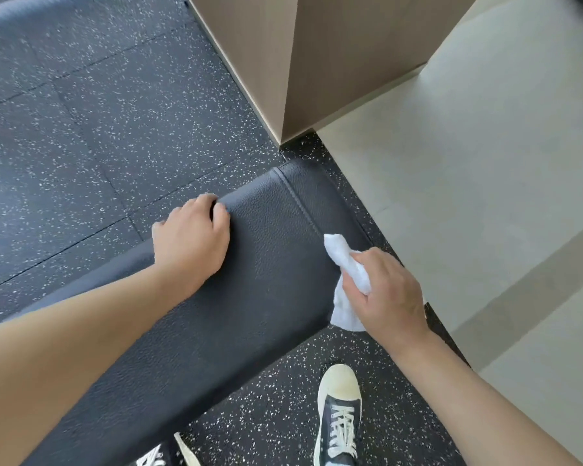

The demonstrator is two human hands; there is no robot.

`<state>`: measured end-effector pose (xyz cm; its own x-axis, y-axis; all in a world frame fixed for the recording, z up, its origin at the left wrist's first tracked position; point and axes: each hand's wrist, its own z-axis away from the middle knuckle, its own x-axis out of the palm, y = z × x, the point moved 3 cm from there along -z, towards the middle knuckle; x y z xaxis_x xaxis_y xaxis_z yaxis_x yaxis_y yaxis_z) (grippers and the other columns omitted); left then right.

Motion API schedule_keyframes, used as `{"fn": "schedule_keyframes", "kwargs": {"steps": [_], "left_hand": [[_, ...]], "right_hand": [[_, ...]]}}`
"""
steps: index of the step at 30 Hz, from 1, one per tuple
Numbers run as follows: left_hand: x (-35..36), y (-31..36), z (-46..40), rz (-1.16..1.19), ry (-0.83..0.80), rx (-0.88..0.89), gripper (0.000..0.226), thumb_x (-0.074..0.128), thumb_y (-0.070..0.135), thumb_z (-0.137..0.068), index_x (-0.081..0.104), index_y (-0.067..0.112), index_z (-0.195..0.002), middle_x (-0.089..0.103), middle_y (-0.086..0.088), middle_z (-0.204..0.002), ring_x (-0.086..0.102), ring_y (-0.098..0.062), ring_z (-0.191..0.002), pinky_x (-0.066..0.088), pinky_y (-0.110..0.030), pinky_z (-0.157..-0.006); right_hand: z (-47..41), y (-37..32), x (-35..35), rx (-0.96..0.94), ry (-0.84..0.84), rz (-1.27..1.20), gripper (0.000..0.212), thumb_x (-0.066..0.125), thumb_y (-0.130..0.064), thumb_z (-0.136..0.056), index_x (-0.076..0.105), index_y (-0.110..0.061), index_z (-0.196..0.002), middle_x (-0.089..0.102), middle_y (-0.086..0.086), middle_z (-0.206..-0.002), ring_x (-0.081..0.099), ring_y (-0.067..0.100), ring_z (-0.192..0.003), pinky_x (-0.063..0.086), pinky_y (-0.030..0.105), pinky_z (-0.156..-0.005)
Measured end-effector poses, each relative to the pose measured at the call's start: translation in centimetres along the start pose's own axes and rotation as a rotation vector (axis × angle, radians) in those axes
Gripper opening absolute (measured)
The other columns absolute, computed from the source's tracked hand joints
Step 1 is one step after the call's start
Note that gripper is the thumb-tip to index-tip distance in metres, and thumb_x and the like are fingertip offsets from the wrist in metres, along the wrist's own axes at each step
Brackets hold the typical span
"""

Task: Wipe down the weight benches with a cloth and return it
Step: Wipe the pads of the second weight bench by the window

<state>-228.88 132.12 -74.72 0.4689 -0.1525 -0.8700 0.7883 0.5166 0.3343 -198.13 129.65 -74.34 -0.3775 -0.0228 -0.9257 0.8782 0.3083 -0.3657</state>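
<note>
A black padded weight bench (pixel 266 264) runs diagonally from lower left to the centre, with a stitched seam near its far end. My left hand (pixel 192 243) rests on the bench's left edge, fingers curled over the side. My right hand (pixel 389 294) grips a crumpled white cloth (pixel 347 280) against the bench's right side edge. Part of the cloth hangs below the hand.
Speckled black rubber flooring (pixel 81 146) surrounds the bench. A wooden pillar corner (pixel 283 62) stands just beyond the bench end. Pale tiled floor (pixel 468 179) lies to the right. My two sneakers (pixel 339 415) stand close to the bench's near side.
</note>
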Motion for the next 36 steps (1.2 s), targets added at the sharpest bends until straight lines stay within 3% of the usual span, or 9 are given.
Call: {"fn": "schedule_keyframes", "kwargs": {"steps": [3, 8, 12, 16, 19, 22, 25, 30, 36], "left_hand": [[1.1, 1.4, -1.0, -0.085, 0.132, -0.166, 0.042, 0.022, 0.033, -0.098, 0.055, 0.018, -0.078, 0.069, -0.012, -0.095, 0.052, -0.033, -0.087, 0.034, -0.047, -0.086], [1.7, 1.7, -0.8, -0.099, 0.218, -0.201, 0.045, 0.019, 0.037, -0.097, 0.054, 0.020, -0.073, 0.041, 0.005, -0.068, 0.044, -0.029, -0.078, 0.036, -0.046, -0.084], [1.9, 1.8, -1.0, -0.121, 0.232, -0.201, 0.043, 0.020, 0.037, -0.098, 0.046, 0.021, -0.067, 0.035, 0.011, -0.065, 0.044, -0.029, -0.077, 0.030, -0.043, -0.079], [2.0, 1.6, -1.1, -0.128, 0.229, -0.214, 0.041, 0.023, 0.035, -0.098, 0.050, 0.022, -0.070, 0.045, 0.006, -0.073, 0.043, -0.028, -0.077, 0.031, -0.041, -0.078], [1.8, 2.0, -1.0, -0.106, 0.238, -0.222, 0.038, 0.025, 0.033, -0.099, 0.048, 0.025, -0.070, 0.060, -0.004, -0.080, 0.043, -0.028, -0.078, 0.035, -0.043, -0.080], [1.7, 2.0, -1.0, -0.100, 0.243, -0.226, 0.045, 0.021, 0.036, -0.097, 0.062, 0.024, -0.083, 0.071, -0.011, -0.095, 0.045, -0.028, -0.080, 0.039, -0.045, -0.083], [1.6, 2.0, -1.0, -0.109, 0.235, -0.199, 0.055, 0.018, 0.037, -0.096, 0.071, 0.024, -0.099, 0.073, -0.009, -0.104, 0.058, -0.035, -0.092, 0.040, -0.046, -0.087], [1.7, 2.2, -1.0, -0.112, 0.190, -0.212, 0.055, 0.017, 0.037, -0.097, 0.071, 0.028, -0.105, 0.072, -0.002, -0.107, 0.058, -0.033, -0.100, 0.039, -0.046, -0.090], [1.7, 2.3, -1.0, -0.078, 0.179, -0.230, 0.051, 0.022, 0.036, -0.098, 0.072, 0.028, -0.106, 0.072, 0.000, -0.108, 0.060, -0.033, -0.101, 0.039, -0.046, -0.090]], "right_hand": [[-0.9, -1.1, 0.7, 0.112, 0.030, -0.020, 0.023, 0.052, -0.038, -0.097, 0.050, -0.016, -0.091, 0.051, -0.004, -0.081, 0.046, 0.020, -0.071, 0.025, 0.029, -0.063], [-4.5, -3.7, 2.0, 0.107, 0.134, -0.052, 0.022, 0.052, -0.033, -0.095, 0.055, -0.011, -0.093, 0.055, 0.003, -0.081, 0.051, 0.027, -0.068, 0.041, 0.037, -0.061], [-11.4, -6.5, 3.8, 0.090, 0.122, -0.034, 0.020, 0.062, -0.031, -0.091, 0.056, -0.013, -0.095, 0.056, 0.002, -0.082, 0.051, 0.025, -0.068, 0.033, 0.035, -0.061], [-17.8, -8.5, 5.3, 0.034, 0.111, -0.041, 0.021, 0.073, -0.029, -0.086, 0.060, -0.014, -0.092, 0.063, 0.003, -0.081, 0.058, 0.026, -0.070, 0.028, 0.033, -0.062], [-20.0, -8.1, 5.5, 0.026, 0.070, -0.132, 0.020, 0.072, -0.029, -0.088, 0.056, -0.018, -0.087, 0.058, -0.001, -0.077, 0.045, 0.023, -0.066, 0.028, 0.032, -0.061], [-17.9, -6.4, 4.5, -0.086, 0.017, -0.236, 0.016, 0.069, -0.027, -0.090, 0.059, -0.015, -0.093, 0.055, -0.002, -0.082, 0.042, 0.019, -0.073, 0.033, 0.034, -0.062], [-12.1, -2.2, 2.7, -0.014, -0.004, -0.295, 0.018, 0.066, -0.027, -0.092, 0.065, -0.012, -0.102, 0.057, -0.002, -0.089, 0.052, 0.021, -0.080, 0.039, 0.031, -0.066], [-4.7, 2.0, 0.6, 0.115, -0.032, -0.260, 0.027, 0.058, -0.031, -0.095, 0.070, -0.011, -0.110, 0.051, -0.004, -0.088, 0.051, 0.020, -0.077, 0.039, 0.026, -0.067], [-11.8, -2.3, 2.4, -0.001, 0.018, -0.177, 0.021, 0.056, -0.026, -0.091, 0.065, -0.007, -0.094, 0.052, 0.005, -0.083, 0.049, 0.026, -0.071, 0.038, 0.035, -0.063]]}}
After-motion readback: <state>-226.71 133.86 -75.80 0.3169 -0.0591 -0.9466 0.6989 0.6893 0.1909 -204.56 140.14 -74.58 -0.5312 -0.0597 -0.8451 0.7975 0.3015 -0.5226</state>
